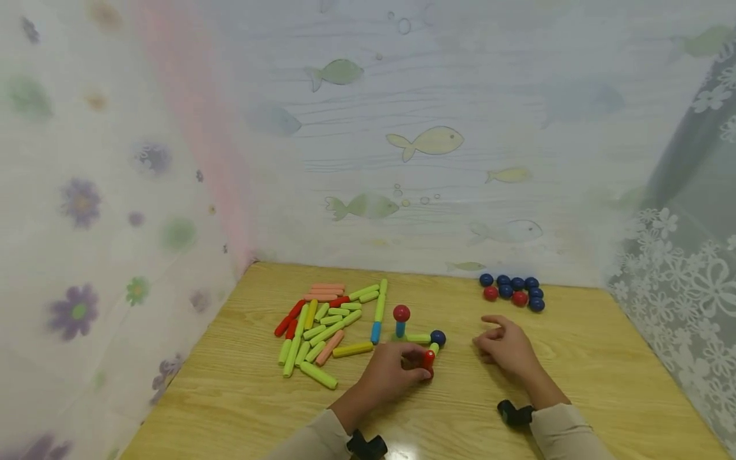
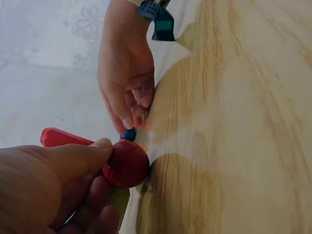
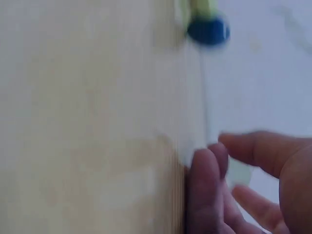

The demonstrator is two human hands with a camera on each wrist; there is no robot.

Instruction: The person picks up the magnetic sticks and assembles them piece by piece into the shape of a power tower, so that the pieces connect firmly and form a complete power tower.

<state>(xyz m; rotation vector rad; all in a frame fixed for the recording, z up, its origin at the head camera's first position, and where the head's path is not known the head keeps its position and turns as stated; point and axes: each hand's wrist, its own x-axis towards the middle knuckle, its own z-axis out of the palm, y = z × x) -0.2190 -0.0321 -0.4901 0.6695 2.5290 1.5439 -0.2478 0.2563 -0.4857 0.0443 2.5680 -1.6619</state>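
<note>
Between thumb and fingers, my left hand (image 1: 391,370) grips a red ball (image 2: 127,165) low at the tabletop. A red stick (image 1: 429,359) stands up from that ball. Behind it, a short green stick (image 1: 434,349) leads toward a dark blue ball (image 1: 437,338), and another green stick (image 1: 418,338) runs left from there. At that stick's left end, a blue stick (image 1: 400,329) rises with a red ball (image 1: 401,313) on top; the joint beneath is partly hidden. My right hand (image 1: 508,348) hovers to the right, fingers loosely bent, holding nothing. The right wrist view is blurred.
Left of the hands lies a spread of loose sticks (image 1: 324,329) in green, red, yellow and salmon. A long green stick joined to a blue one (image 1: 376,332) lies beside them. Several dark blue and red balls (image 1: 519,298) cluster at the back right, near the curtain wall (image 1: 368,160).
</note>
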